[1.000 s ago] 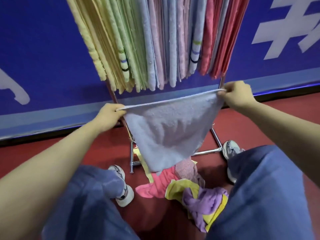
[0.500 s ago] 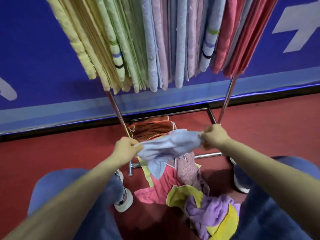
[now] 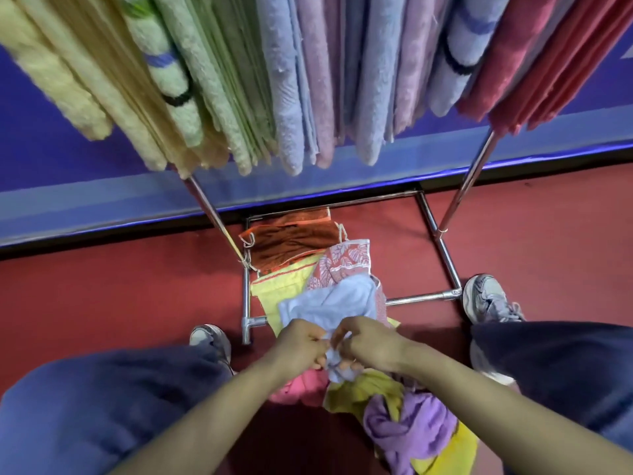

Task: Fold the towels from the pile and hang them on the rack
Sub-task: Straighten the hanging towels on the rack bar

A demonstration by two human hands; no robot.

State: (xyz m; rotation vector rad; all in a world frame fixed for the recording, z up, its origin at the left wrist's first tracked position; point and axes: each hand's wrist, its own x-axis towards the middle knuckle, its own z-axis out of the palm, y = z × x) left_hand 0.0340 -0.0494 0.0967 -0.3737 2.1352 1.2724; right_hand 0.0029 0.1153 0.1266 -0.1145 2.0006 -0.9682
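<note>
Here both hands are closed on the same cloth. The left hand (image 3: 301, 341) and the right hand (image 3: 368, 344) sit side by side, knuckles almost touching and fingers curled inward. Each pinches a fold of the light blue towel (image 3: 335, 303) between thumb and fingers. The towel is bunched, not spread: most of it billows out just beyond the knuckles, on the side away from the person, while a short crumpled tail hangs beneath the two fists. Its long axis therefore runs from under the hands outward towards the foot of the rack (image 3: 469, 180), with the loose bulk pointing away from the body (which corners are pinched cannot be told, as the fingers hide them).

Under the hands and nearer the person lies the pile of towels (image 3: 387, 419) on the red floor (image 3: 120, 286). It includes a pink towel (image 3: 298, 385) below the left hand, and an olive-yellow towel (image 3: 370, 389) and a purple towel (image 3: 421, 433) below the right wrist. Beyond the grip, past the blue bulk, a red leaf-patterned cloth (image 3: 346, 258), a yellow towel (image 3: 277, 289) and an orange towel (image 3: 291, 241) lie inside the rack's base frame.

High above and beyond the hands, the hung towels (image 3: 291, 80) droop folded over the rack. They run from yellow on the left hand's side through green, blue and pink to red on the right hand's side. The left sneaker (image 3: 209, 341) and the right sneaker (image 3: 486, 299) stand out to either side of the grip.
</note>
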